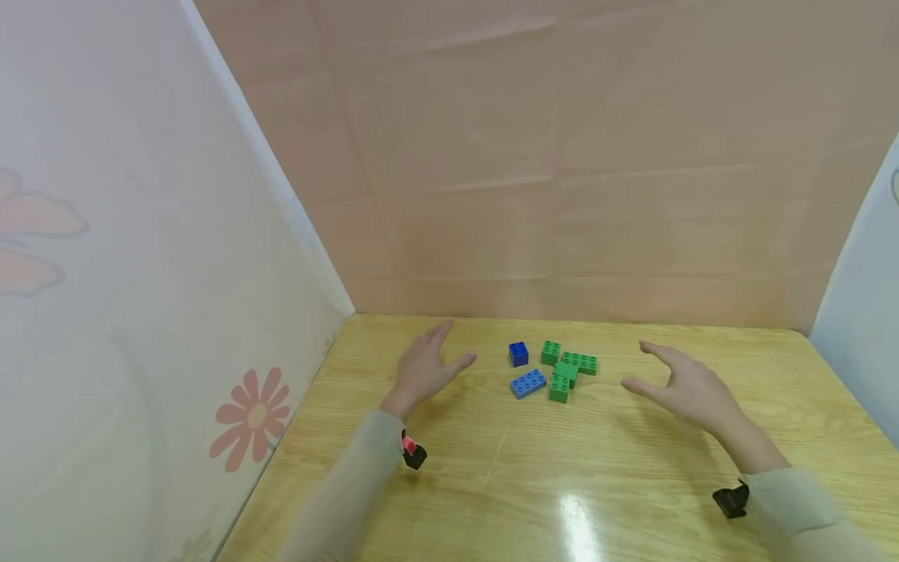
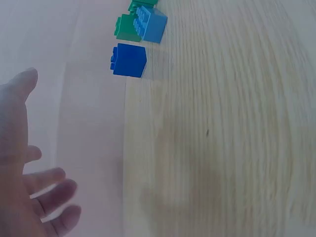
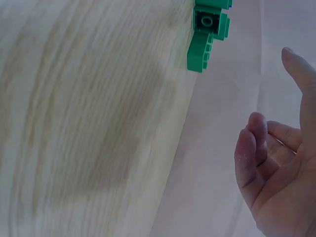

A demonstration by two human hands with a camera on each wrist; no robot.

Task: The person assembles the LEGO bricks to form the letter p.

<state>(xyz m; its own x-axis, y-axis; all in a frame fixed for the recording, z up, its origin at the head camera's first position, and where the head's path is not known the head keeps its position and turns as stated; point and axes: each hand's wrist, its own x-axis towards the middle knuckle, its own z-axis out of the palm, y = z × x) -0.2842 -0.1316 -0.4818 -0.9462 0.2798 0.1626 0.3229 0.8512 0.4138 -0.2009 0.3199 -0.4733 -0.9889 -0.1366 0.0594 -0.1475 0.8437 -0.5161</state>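
Note:
Both of my hands hover over the wooden table with fingers spread and nothing held. In the head view my left hand is to the left of a small group of toy building bricks, nearest a dark blue square brick. In front of that lies a longer, lighter blue brick with its studs up. A square green brick sits at the back, close by a piece made of joined green bricks. Right of the group is my right hand, thumb apart from the fingers.
The wooden table ends at a brown paper-like backdrop. A pale, flower-printed sheet stands along the left, and another pale sheet borders the right. Small black devices are strapped at both wrists.

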